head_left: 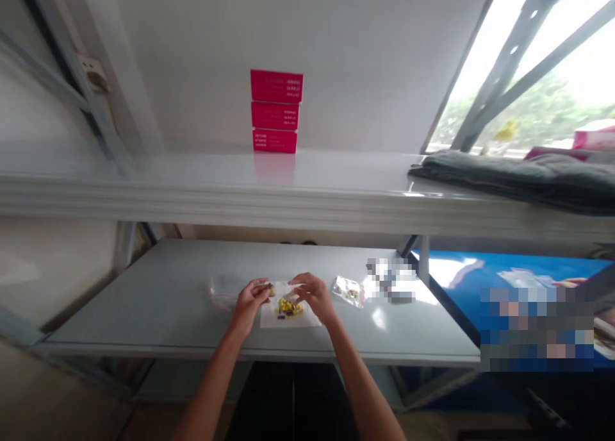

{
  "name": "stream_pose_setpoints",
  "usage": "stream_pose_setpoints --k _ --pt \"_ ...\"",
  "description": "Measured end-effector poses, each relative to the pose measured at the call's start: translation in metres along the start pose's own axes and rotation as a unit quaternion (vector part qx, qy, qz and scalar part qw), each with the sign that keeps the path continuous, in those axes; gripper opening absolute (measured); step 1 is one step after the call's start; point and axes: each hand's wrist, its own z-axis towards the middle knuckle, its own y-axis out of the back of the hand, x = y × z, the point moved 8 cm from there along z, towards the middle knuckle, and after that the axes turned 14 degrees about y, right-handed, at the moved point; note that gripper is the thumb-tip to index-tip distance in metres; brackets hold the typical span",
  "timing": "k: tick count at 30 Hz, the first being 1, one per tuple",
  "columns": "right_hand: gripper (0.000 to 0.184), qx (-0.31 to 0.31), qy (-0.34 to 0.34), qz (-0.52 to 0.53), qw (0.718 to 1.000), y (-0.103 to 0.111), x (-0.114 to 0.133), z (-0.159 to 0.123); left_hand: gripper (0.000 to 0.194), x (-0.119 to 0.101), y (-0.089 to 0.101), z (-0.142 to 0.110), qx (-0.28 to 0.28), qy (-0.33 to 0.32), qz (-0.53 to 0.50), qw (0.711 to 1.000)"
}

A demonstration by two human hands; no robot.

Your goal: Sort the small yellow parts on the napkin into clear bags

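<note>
Small yellow and dark brown pieces (289, 307) lie in a loose pile on a white sheet or flat bag (269, 320); which of these it is I cannot tell. At the left of the pile my left hand (247, 305) is closed, thumb and fingertips pinched on a small dark and yellow piece. My right hand (314, 295) arches over the right side of the white sheet with curled fingers. Something pale and see-through shows by its fingertips, too blurred to name. To the right rests a clear packet (349, 291) with small yellowish pieces inside.
A clear plastic bag or tray (223, 292) lies left of my hands. Above the grey table (144, 306) runs a white shelf (206, 172) with stacked red boxes (275, 115) and a dark folded cloth (519, 175). A blue table (461, 281) stands at the right.
</note>
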Motion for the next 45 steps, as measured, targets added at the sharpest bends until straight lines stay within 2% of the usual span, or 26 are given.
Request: stream_pose_setpoints --k 4,7,9,13,18,22,25,27,29,33,36,41,45 --pt "0.032 -0.003 -0.016 -0.049 0.999 0.002 -0.016 -0.015 0.045 -0.008 0.01 0.006 -0.046 -0.095 0.037 0.994" --pt "0.032 -0.003 -0.008 -0.106 0.994 0.001 -0.015 -0.02 0.04 -0.013 0.012 0.002 -0.082 -0.157 0.058 0.983" --pt "0.031 -0.011 0.01 -0.175 0.984 0.004 -0.011 -0.019 0.039 -0.013 0.011 0.0 -0.09 -0.173 0.073 0.978" --pt "0.028 -0.035 0.016 -0.261 0.965 0.012 -0.01 -0.016 0.043 -0.01 0.007 0.0 -0.07 -0.157 0.044 0.984" --pt "0.022 -0.043 0.034 -0.255 0.965 0.014 -0.012 -0.015 0.051 -0.013 -0.003 -0.006 -0.024 -0.143 0.004 0.989" --pt "0.044 -0.032 0.028 -0.231 0.972 0.015 -0.02 -0.017 0.059 -0.015 -0.007 -0.011 0.001 -0.129 -0.024 0.991" --pt "0.028 -0.034 0.027 -0.247 0.968 0.018 -0.026 -0.018 0.065 -0.012 -0.009 -0.011 0.016 -0.112 -0.022 0.993" --pt "0.022 -0.044 0.024 -0.252 0.966 0.021 -0.029 -0.018 0.068 -0.008 -0.009 -0.01 0.013 -0.1 -0.008 0.995" --pt "0.023 -0.052 0.023 -0.245 0.968 0.022 -0.03 -0.018 0.067 -0.004 -0.007 -0.008 -0.007 -0.093 0.022 0.995" --pt "0.024 -0.051 0.028 -0.236 0.97 0.019 -0.026 -0.017 0.046 -0.005 -0.008 -0.009 -0.042 -0.105 0.133 0.985" --pt "0.026 -0.053 0.019 -0.243 0.968 0.019 -0.024 -0.018 0.034 -0.011 -0.014 -0.013 -0.03 -0.124 0.193 0.973" --pt "0.029 -0.064 -0.002 -0.257 0.964 0.021 -0.026 -0.02 0.049 -0.013 -0.023 -0.017 0.026 -0.119 0.196 0.973" --pt "0.027 -0.062 0.017 -0.258 0.964 0.019 -0.021 -0.02 0.054 -0.013 -0.028 -0.019 0.05 -0.11 0.199 0.973"
